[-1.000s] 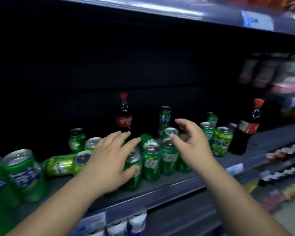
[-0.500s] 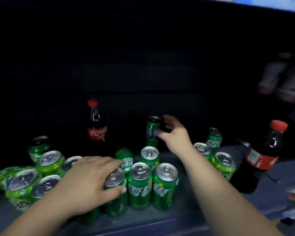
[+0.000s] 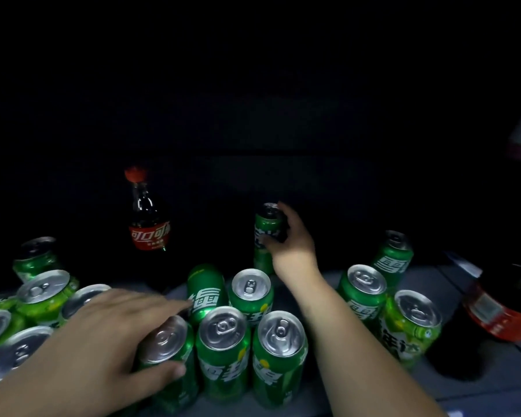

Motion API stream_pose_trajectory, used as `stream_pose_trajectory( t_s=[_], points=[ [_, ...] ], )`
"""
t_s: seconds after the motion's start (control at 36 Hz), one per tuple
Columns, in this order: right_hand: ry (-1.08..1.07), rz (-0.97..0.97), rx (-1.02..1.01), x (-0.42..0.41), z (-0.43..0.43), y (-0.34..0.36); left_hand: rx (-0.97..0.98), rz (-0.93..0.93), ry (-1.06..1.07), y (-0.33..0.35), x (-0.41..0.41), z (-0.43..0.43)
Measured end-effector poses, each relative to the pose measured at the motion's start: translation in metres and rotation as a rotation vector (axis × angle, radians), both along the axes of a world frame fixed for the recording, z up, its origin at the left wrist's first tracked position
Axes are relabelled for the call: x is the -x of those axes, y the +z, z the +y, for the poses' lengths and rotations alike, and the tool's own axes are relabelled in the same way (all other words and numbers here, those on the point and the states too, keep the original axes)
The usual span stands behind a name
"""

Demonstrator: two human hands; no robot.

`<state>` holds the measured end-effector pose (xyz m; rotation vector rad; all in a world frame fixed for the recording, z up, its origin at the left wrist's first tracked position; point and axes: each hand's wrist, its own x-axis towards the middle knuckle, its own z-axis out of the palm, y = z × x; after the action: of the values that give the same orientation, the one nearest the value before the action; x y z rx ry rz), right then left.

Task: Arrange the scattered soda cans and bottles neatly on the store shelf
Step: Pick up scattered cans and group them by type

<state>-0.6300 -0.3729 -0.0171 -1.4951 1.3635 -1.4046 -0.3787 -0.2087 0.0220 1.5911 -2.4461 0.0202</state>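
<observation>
Cans crowd the shelf in loose clusters, one toppled can among the upright ones. At the dark back the right hand curls its fingers round a tall can, probably to pull it into line. Meanwhile the left hand clasps a front can between thumb and outstretched fingers, likely bracing the row against tipping. A cola bottle stands apart, back left.
</observation>
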Motion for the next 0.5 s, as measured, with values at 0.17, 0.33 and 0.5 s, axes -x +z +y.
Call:
stream_pose_trajectory(
  t_s=[0.17, 0.33, 0.5],
  points=[
    [-0.052, 0.062, 0.111, 0.012, 0.018, 0.007, -0.074, -0.046, 0.031, -0.014, -0.005, -0.006],
    [-0.039, 0.152, 0.216, 0.016, 0.063, 0.057, 0.011, 0.038, -0.002, -0.003, -0.001, 0.0],
    [0.071, 0.129, 0.357, -0.013, 0.137, 0.114, 0.096, 0.143, -0.033, 0.011, -0.005, 0.014]
  ],
)
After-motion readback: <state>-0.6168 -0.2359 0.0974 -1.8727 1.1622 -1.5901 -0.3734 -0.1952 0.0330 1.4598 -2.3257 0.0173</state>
